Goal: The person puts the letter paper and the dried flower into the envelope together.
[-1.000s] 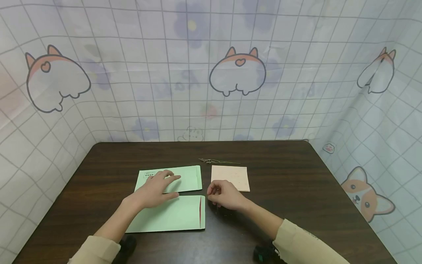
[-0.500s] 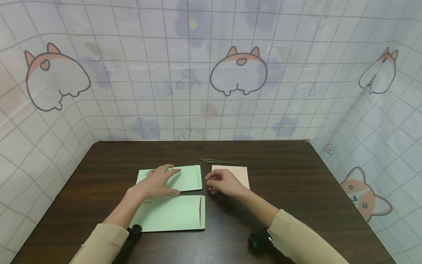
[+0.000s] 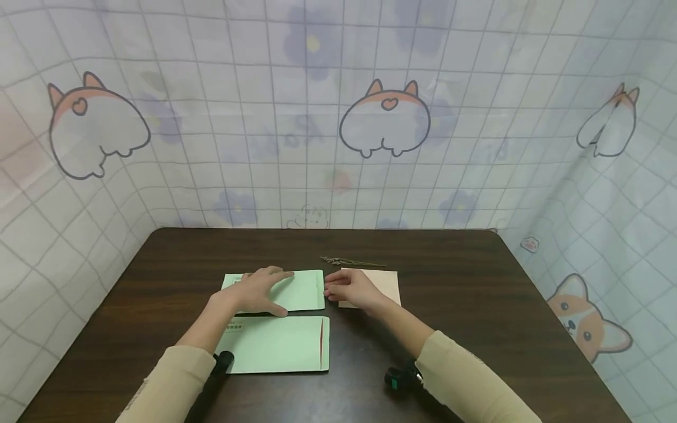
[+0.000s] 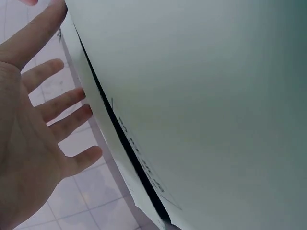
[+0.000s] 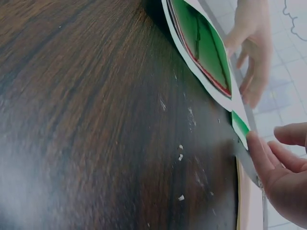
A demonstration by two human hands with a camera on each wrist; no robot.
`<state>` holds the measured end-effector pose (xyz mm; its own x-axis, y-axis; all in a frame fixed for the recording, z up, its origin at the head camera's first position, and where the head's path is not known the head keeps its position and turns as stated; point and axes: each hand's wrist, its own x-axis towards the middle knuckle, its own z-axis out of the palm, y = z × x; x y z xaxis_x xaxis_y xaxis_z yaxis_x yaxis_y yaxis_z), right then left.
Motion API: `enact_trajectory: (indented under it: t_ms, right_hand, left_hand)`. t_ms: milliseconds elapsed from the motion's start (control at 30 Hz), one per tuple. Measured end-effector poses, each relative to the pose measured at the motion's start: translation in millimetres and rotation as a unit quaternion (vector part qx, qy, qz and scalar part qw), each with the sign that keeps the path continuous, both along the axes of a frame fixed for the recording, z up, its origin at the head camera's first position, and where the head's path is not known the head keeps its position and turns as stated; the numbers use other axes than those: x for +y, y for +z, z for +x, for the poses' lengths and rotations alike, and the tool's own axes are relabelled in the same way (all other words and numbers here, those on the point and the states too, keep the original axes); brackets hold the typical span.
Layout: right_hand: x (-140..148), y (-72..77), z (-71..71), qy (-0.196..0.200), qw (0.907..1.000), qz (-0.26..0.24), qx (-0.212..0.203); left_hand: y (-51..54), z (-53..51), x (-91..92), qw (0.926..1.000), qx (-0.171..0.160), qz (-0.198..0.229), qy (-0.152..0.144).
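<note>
Two pale green envelopes lie on the dark wooden table: a far envelope and a near envelope. The near one gapes at its right end; in the right wrist view its mouth shows a green inside and a red edge. My left hand spreads over the far envelope, thumb toward its near edge; in the left wrist view the left hand has its fingers apart. My right hand is at the far envelope's right end. There, in the right wrist view, a fingertip of the right hand touches the flap.
A beige square paper lies right of the far envelope, partly under my right hand and forearm. Behind it lies a dried flower sprig. Small white bits dot the table. A patterned curtain stands behind the table.
My right hand has moved away from me and left, from beside the gap between the envelopes to the far envelope's end. The left hand has shifted slightly on the far envelope.
</note>
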<state>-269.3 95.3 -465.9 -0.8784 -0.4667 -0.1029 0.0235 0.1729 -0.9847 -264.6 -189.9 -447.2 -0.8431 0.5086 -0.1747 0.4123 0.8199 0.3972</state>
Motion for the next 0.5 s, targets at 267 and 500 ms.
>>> enact_trajectory:
  t_ms: [267, 500]
  right_hand:
    - [-7, -4.9, -3.4, -0.003, 0.9992, -0.019, -0.035]
    - [-12, -8.4, -7.5, -0.012, 0.9974, -0.038, -0.060]
  left_hand:
    - [-1.3, -4.7, 1.4, 1.0000, 0.005, -0.006, -0.003]
    - [0.4, -6.9, 2.4, 1.0000, 0.005, -0.004, -0.007]
